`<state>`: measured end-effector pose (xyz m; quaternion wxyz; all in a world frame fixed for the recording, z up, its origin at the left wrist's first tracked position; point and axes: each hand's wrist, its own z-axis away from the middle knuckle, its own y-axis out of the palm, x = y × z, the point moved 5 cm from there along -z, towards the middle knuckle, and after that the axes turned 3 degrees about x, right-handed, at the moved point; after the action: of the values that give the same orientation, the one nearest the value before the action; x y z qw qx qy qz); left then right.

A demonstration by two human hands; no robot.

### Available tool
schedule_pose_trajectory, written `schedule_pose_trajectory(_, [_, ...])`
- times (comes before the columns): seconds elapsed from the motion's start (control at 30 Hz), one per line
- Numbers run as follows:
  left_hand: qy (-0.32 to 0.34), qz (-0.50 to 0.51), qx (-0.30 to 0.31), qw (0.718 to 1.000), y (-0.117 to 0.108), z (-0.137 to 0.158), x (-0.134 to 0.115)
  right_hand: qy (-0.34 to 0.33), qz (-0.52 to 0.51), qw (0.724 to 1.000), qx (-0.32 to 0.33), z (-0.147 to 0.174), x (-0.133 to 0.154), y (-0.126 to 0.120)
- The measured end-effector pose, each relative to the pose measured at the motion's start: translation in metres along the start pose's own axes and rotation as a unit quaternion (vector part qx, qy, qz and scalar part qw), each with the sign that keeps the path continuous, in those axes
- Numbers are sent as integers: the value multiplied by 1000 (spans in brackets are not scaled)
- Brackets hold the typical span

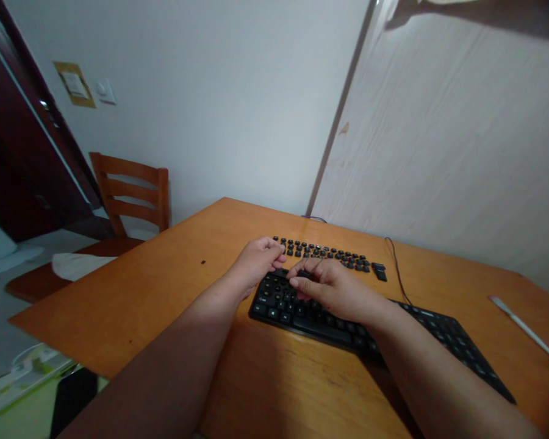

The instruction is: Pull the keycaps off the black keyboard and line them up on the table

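**Keycap work at the upper left of the keyboard**

Both my hands sit at the far left end of the black keyboard (348,332), which lies slantwise on the orange wooden table (165,305). My left hand (256,261) is curled at the board's top left corner, fingers closed in toward the thumb; whether a cap is pinched between them I cannot tell, the fingertips hide it. My right hand (333,288) rests over the upper key rows just beside the left, fingers bent down onto the keys, with what looks like a thin wire puller at the fingertips, too small to be sure. Its grip is narrow.

Loose keycaps (322,251) lie in two neat rows on the table just beyond the keyboard, one larger cap (380,272) at the right end of the rows. The keyboard cable (396,268) runs off toward the wall.

Notes on method, as I judge it: steady the board with the left hand, keep the pull straight up from the switch so the stem is not twisted, and keep the caps in row order.

Also present: a white pen-like object (524,328) near the right table edge, a wooden chair (132,195) at the far left.
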<state>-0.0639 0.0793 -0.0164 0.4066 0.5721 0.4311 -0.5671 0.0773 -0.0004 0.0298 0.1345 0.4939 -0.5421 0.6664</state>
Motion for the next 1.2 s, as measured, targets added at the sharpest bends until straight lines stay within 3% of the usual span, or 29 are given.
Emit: schedule_pose_trajectory(1.2, [0,13,-4,1000,6,6,-6,-32,52,998,9,-3,-2,17])
